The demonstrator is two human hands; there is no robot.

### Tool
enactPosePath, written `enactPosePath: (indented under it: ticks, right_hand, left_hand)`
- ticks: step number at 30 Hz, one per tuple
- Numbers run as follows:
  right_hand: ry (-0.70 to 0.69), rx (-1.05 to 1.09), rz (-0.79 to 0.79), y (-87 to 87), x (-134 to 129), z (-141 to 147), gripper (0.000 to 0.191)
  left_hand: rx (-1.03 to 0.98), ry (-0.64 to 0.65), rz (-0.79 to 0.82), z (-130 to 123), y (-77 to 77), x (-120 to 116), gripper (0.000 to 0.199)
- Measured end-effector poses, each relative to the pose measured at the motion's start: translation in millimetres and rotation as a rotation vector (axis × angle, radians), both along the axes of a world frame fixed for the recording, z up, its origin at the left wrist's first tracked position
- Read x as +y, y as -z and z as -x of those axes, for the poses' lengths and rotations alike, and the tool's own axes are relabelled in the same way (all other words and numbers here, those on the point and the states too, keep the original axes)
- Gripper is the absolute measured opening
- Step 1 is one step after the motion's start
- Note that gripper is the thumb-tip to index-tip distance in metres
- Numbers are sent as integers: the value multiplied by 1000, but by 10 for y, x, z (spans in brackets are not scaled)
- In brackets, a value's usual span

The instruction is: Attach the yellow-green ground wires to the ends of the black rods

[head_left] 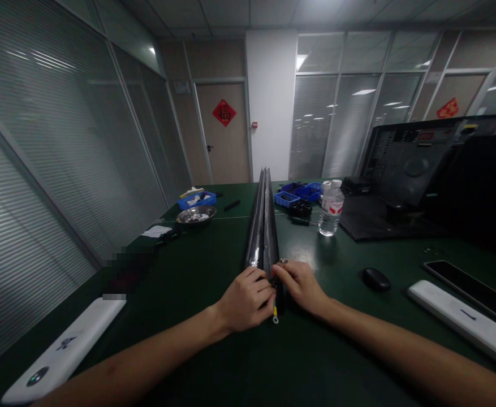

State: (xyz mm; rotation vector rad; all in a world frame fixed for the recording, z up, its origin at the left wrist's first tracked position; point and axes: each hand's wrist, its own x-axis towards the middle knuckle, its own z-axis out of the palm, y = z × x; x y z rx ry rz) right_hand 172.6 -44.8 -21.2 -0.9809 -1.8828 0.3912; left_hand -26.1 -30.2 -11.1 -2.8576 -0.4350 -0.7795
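Note:
Two long dark rails [256,237], wrapped in shiny film, lie side by side and point away from me. At their near end my left hand [248,299] is closed, its fingertips pinched around a short yellow-green wire. The ring terminal [275,320] on this wire hangs just below those fingers. My right hand [299,285] is closed too, with thumb and fingers bunched beside the right-hand rail, close to the left fingertips. What it pinches is hidden by the fingers. The small dark piece between the two hands is too small to name.
On the right are a water bottle [331,209], a black mouse [375,279], a white case [464,322] and a large black panel [400,164]. Blue bins [288,199] stand behind. To the left are a metal bowl [195,216] and another white case [67,350].

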Motion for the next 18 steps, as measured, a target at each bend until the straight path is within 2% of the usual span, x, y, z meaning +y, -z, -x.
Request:
enactPosePath:
  ticks: [8, 14, 18]
  right_hand:
    - [-55, -8, 8, -4, 11, -7, 38]
    - [58, -3, 18, 11, 0, -12, 41]
    - [74, 24, 27, 23, 5, -12, 41]
  left_hand:
    - [-19, 13, 6, -5, 4, -2, 20]
    - [4, 2, 18, -3, -16, -5, 20]
    - [11, -4, 23, -3, -25, -12, 20]
